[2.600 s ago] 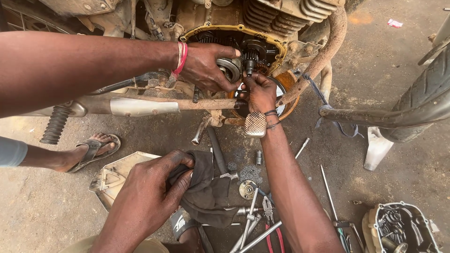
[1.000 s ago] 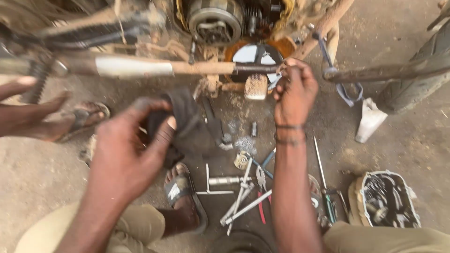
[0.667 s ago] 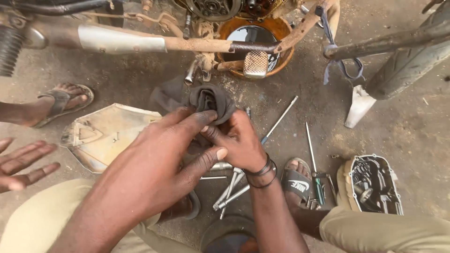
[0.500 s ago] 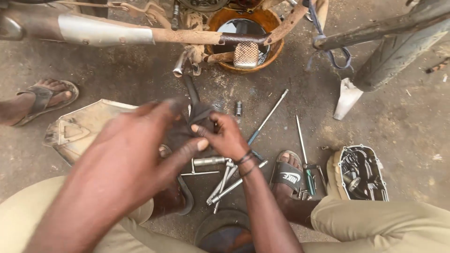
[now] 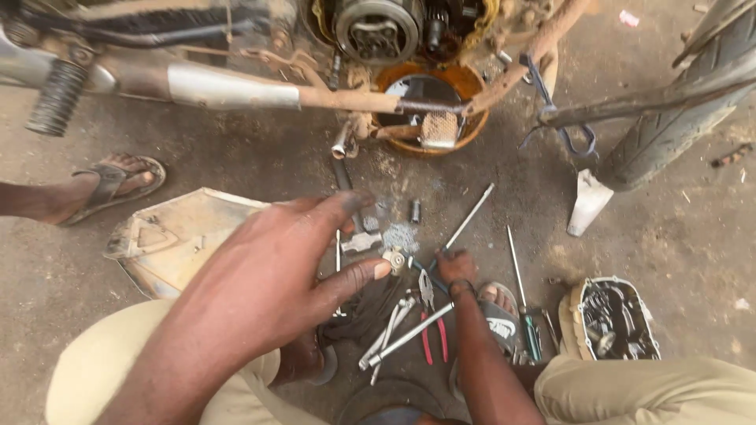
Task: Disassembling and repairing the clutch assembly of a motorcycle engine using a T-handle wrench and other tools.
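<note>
Right hand point(image 5: 455, 266) down among tools on the ground, fingers curled at the near end of a long rod point(image 5: 469, 217); grip unclear. Rod flat, long axis running away and rightward toward the pan point(image 5: 465, 134). Left hand point(image 5: 276, 275) raised, fingers spread, empty, above dark cloth point(image 5: 366, 311).

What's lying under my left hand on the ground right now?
Under the left hand a dark rag and the ends of loose metal tools show. The hand covers whatever else lies beneath it.
</note>
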